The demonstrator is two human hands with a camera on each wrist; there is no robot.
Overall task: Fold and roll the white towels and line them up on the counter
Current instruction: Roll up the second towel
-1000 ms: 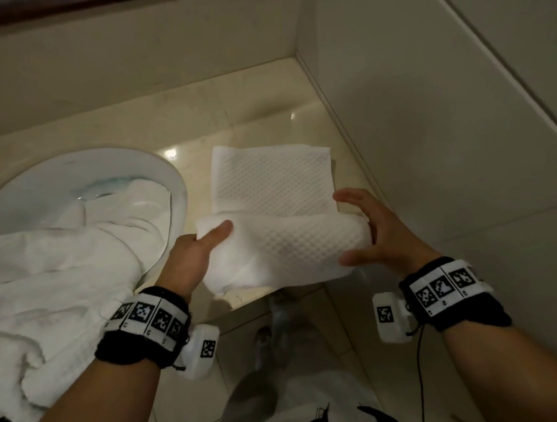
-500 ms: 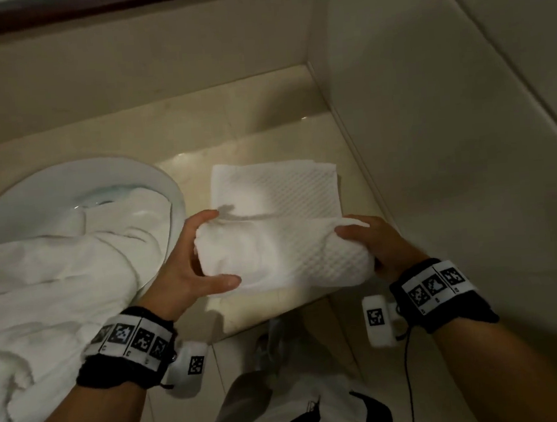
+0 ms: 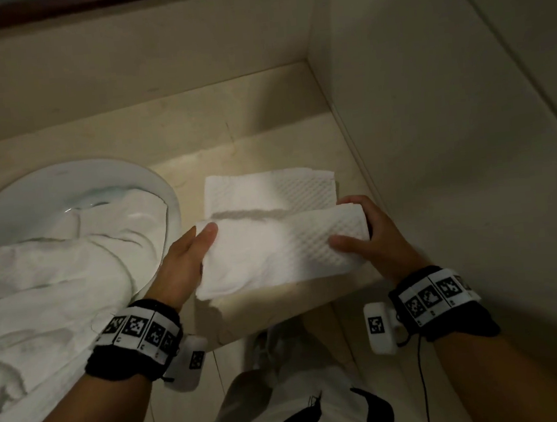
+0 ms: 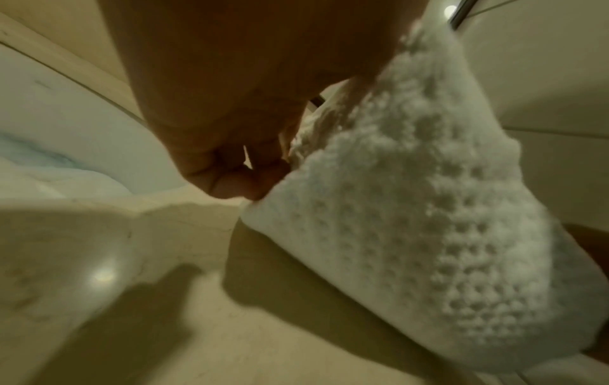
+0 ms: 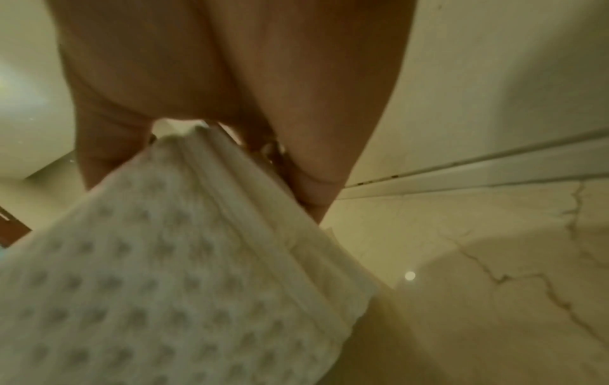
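Note:
A white waffle-weave towel lies on the beige counter, its near part rolled into a thick roll and a flat strip still spread behind it. My left hand grips the roll's left end, thumb on top. My right hand grips the right end, thumb across the front and fingers over the back. In the left wrist view the fingers curl against the towel. The right wrist view shows the towel's layered end between thumb and fingers.
A white round basin at the left holds a heap of loose white towels. A wall rises just right of the towel, and a backsplash runs along the rear. The counter's front edge is below the roll; my legs show under it.
The roll has advanced away from me, so the flat strip behind it is shorter. Both hands have shifted their hold on the roll's ends; the view has tilted slightly.

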